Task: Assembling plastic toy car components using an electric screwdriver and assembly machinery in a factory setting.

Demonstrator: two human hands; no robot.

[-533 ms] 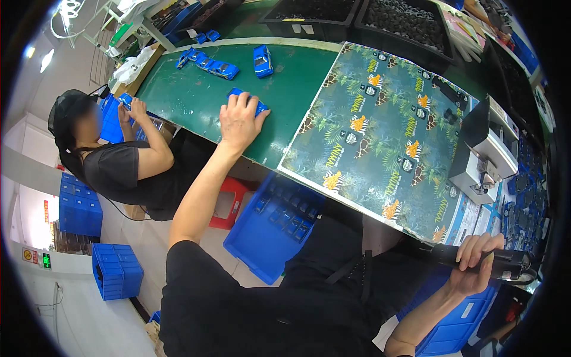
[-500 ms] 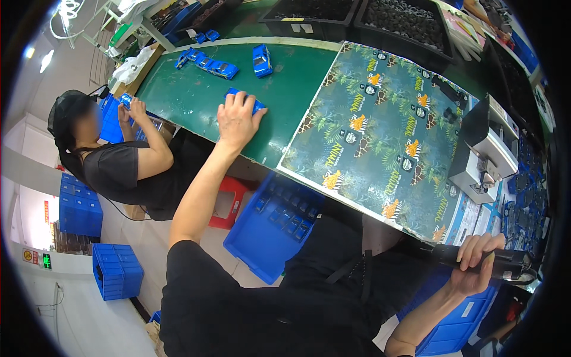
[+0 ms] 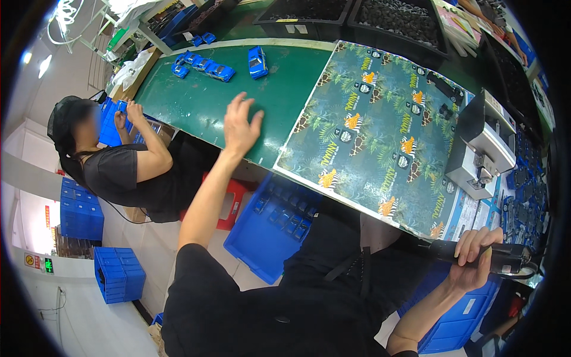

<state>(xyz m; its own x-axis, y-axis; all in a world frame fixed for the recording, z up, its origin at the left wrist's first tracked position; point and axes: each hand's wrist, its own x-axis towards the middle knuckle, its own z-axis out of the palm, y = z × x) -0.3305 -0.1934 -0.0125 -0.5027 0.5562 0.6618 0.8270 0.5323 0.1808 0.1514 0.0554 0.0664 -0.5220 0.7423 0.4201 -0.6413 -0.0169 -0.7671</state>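
My left hand (image 3: 241,128) hovers over the green tabletop (image 3: 196,101), fingers apart and holding nothing. Beyond it, a blue toy car (image 3: 257,62) sits alone, with a clustered row of similar blue toy cars (image 3: 219,71) to its left. One toy car (image 3: 179,69) lies at that row's left end. At the lower right, my right hand (image 3: 476,253) is wrapped round a black electric screwdriver (image 3: 443,250), held level just off the table's near edge. Its tip end points left, where the dark background makes it hard to see.
A patterned mat (image 3: 369,137) covers the table's right part. On its right edge stands a grey-white machine (image 3: 476,160), with dark blue parts (image 3: 523,196) beyond. Black bins (image 3: 398,30) line the back. A blue crate (image 3: 253,238) sits below; a co-worker (image 3: 119,154) works at left.
My left hand has let go of a blue toy car, which is no longer under it, and its fingers have spread. The right hand still holds the screwdriver.
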